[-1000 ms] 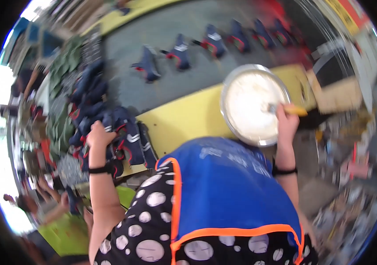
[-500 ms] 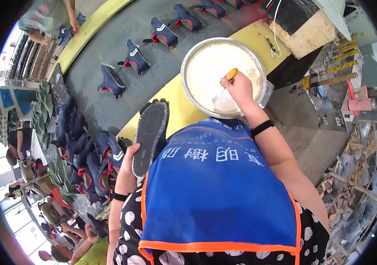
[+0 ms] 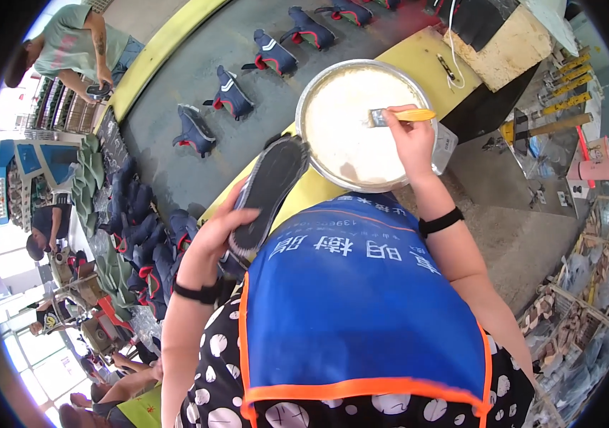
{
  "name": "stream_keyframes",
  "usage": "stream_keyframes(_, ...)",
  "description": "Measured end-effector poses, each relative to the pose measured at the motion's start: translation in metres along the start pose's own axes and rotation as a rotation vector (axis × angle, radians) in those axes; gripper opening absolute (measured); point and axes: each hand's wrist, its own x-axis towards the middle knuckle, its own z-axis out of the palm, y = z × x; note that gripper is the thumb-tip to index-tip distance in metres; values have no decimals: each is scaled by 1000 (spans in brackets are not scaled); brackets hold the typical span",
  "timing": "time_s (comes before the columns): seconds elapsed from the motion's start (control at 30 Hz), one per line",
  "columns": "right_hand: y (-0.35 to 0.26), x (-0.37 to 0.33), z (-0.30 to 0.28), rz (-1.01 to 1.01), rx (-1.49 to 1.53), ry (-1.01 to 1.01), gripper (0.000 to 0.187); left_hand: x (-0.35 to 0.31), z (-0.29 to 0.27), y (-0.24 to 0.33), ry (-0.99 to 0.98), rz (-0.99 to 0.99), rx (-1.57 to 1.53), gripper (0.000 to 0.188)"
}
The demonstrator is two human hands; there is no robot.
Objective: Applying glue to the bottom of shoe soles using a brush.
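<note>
My left hand (image 3: 220, 227) grips a dark shoe upper (image 3: 273, 187) with its stitched black underside facing up, the thumb lying across that underside. The toe end of the shoe upper reaches the left rim of a round metal basin (image 3: 302, 146). In the basin lies a cream-white liquid (image 3: 351, 146). Over it my right hand (image 3: 411, 146) closes round a flat paintbrush (image 3: 417, 114) by its yellow handle. The brush lies almost level, and its pale bristles point left, above the liquid.
Several navy shoe uppers with red trim stand in a row on the grey table (image 3: 155, 167). A pile of shoe uppers (image 3: 140, 235) lies at my left. A cutter (image 3: 446, 68) and a white cable lie beyond the basin. A co-worker (image 3: 80, 50) holds a shoe at far left.
My left hand has brought the shoe upper up and right, to the basin's rim, and tilted it. The brush has swung from upright to nearly level, with its bristles now showing.
</note>
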Motion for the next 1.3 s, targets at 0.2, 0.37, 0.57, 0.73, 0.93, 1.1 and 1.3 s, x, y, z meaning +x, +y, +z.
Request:
stream_keyframes(0.2,-40,8,-16,-247,-205,-147,15,56,31,17,-169,-160,-18,66)
stream_keyframes(0.37,-102,-2,-19,-473,-41,-338,11,61,54,31,-252,-156,59,64)
stream_keyframes(0.57,-83,7,-20,-456,-84,-344,8,57,55,40,-308,-146,-24,65)
stream_keyframes(0.73,-84,9,-21,-289,98,-265,11,50,47,38,-320,-147,-106,69)
stream_keyframes(0.93,-84,4,-4,-346,125,-303,8,41,39,37,-323,-94,-76,74)
stream_keyframes(1.1,-88,-2,-2,-176,100,-193,11,36,31,30,-281,10,-32,79)
stream_keyframes(1.3,-96,-12,19,-224,-11,-134,15,34,27,20,-219,114,-13,78)
